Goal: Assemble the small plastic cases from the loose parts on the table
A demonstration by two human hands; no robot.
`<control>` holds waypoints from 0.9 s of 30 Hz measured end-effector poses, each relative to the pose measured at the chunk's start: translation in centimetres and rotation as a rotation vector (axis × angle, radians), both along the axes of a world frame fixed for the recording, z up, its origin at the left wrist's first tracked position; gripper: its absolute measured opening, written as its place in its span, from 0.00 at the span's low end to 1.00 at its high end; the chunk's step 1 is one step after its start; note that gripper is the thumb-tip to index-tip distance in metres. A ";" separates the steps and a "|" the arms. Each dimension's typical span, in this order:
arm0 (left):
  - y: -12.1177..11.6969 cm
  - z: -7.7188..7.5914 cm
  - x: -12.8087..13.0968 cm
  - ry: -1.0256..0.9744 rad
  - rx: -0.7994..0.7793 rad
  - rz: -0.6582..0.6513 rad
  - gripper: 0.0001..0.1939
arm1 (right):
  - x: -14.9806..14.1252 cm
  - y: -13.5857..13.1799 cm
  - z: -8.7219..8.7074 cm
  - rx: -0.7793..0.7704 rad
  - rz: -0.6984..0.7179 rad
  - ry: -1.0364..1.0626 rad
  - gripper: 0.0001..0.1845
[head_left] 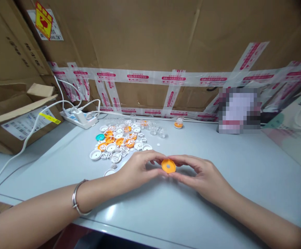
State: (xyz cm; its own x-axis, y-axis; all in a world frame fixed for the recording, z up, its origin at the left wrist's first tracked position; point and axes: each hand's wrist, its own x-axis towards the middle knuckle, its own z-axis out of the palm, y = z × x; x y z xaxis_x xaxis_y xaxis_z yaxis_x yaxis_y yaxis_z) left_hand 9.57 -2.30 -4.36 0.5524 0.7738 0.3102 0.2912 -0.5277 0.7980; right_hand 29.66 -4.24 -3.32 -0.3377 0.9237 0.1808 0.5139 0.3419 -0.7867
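Between my two hands is an orange round plastic cap [165, 166], its hollow side with a hole in the middle facing me. My left hand [142, 165] pinches its left edge with thumb and fingers. From the other side, my right hand [199, 169] grips the right edge in the same way. Both hands are just above the front middle of the table. To their left and behind lies a loose pile of white, orange and clear plastic parts [111, 147], with one teal ring [100, 137] among them.
A small orange and clear assembled piece [178, 123] stands at the back of the grey table [244, 155]. A power strip [80, 117] with white cables and an open cardboard box [23, 117] are at left. A blurred upright object [237, 110] stands at right. Large taped cartons [140, 38] wall the back.
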 end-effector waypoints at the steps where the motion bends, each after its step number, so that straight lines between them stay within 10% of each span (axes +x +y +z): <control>1: 0.0 0.0 -0.1 0.012 -0.021 0.000 0.13 | -0.1 0.0 -0.1 -0.031 -0.015 0.014 0.17; 27: 0.2 -0.3 -0.2 0.306 -0.021 -0.029 0.13 | -0.1 0.2 -1.6 -0.077 0.040 -0.089 0.08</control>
State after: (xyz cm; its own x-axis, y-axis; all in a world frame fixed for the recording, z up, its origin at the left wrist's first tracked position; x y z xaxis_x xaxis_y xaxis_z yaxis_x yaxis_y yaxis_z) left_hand 9.34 -2.11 -4.64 0.6398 0.7606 0.1102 0.5047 -0.5239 0.6861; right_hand 29.52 -4.01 -4.88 -0.3864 0.9191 0.0778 0.5699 0.3042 -0.7633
